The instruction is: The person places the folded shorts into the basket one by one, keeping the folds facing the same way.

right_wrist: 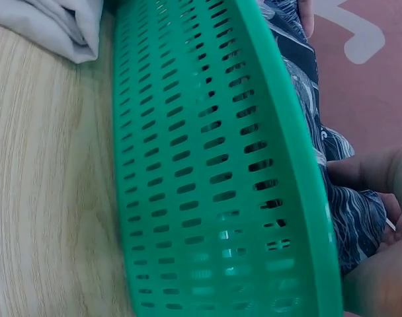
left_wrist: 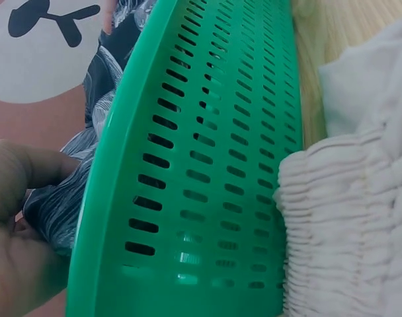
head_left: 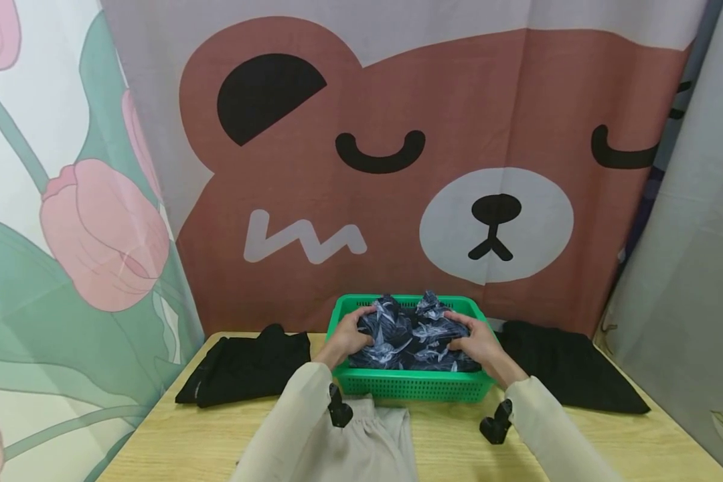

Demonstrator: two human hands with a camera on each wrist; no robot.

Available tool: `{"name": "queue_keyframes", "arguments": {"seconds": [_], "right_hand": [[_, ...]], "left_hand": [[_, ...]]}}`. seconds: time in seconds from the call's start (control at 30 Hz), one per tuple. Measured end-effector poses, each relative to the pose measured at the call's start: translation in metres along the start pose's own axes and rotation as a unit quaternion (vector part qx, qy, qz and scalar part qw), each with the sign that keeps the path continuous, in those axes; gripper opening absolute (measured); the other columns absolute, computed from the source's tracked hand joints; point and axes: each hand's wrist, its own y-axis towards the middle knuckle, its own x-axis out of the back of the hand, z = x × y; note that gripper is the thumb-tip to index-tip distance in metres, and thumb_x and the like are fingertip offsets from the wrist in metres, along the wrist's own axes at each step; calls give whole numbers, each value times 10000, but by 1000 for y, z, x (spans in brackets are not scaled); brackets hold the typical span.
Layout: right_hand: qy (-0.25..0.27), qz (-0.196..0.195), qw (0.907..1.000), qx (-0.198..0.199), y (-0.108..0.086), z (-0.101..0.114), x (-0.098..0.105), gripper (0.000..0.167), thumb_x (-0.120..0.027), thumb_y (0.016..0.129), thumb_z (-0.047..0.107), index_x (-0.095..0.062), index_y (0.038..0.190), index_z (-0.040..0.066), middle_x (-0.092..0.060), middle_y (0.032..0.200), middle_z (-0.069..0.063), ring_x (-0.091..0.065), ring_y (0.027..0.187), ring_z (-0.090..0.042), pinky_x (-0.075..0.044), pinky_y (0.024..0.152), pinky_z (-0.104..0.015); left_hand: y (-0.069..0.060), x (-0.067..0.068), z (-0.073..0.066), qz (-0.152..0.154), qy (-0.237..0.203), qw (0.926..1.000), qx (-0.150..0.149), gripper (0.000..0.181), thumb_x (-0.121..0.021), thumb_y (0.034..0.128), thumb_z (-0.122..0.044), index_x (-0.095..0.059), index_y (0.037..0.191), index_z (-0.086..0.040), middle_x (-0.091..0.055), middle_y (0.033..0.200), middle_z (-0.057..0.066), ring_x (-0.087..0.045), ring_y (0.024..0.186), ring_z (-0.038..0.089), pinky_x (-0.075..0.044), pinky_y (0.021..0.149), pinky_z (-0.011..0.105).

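A patterned cloth, dark with pale leaf-like shapes, is held inside a green basket; its gathered upper folds are raised slightly above the far rim, and most of its bulk is enclosed by the basket's walls. It is gripped at both ends: on one side by the left hand, on the other by the right hand; in the left wrist view, the cloth is pinched between the thumb and the fingers, just past the rim; in the right wrist view, a bunched part of it is likewise caught between thumb and fingers, though the fingertips are partly hidden.

The basket is pierced by rows of small slots and is set upright on a wooden table; a light grey garment is laid before it, its gathered band close against the near wall, and is partly covered by the left sleeve; the right sleeve is stretched over the table; a black device is worn at each wrist.

A folded black garment is placed to the left of the basket, a little apart; another black garment is spread just beside it on the right. Behind the table, a curtain is hung, printed with a brown bear.
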Motion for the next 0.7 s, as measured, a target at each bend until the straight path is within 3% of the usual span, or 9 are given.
{"name": "queue_keyframes", "arguments": {"seconds": [0.1,0.37,0.57,0.63,0.7], "right_hand": [[-85,18,10000,-33,0,-2,-2,695,-636,820,-90,-418,1466,43,-249,1534,-233,-193,1388,-426,-391,947,-508],[-305,113,9994,-105,-1,-6,-5,746,-688,793,-57,-403,1476,45,-245,1529,-253,-221,1371,-447,-412,879,-451],[-253,444,9986,-122,-1,-9,-7,803,-709,784,-43,-350,1498,38,-197,1540,-264,-209,1364,-479,-447,836,-433],[-175,625,9978,-92,0,-10,-7,824,-704,785,-52,-318,1508,30,-168,1547,-267,-389,1211,-512,-459,788,-410],[-155,723,9973,-48,2,-12,-7,838,-702,777,-62,-308,1511,27,-158,1553,-258,-436,1154,-497,-456,746,-383]], "left_hand": [[0,-1,1,60,-6,10000,64,727,-662,780,155,-514,1413,-170,-313,1520,155,-254,1391,369,-430,866,425],[2,-6,10,80,-9,9997,213,738,-658,782,153,-494,1431,-157,-319,1519,155,-381,1265,324,-403,593,323],[1,-10,14,-124,41,9997,212,729,-659,760,170,-517,1410,-129,-362,1492,161,-372,1301,342,-413,626,333],[2,-12,15,-160,19,9996,228,732,-658,752,178,-521,1406,-122,-368,1487,166,-353,1325,360,-416,642,341],[3,-12,15,-202,8,9995,242,735,-656,743,184,-525,1401,-116,-372,1483,172,-341,1336,368,-421,644,344]]}}
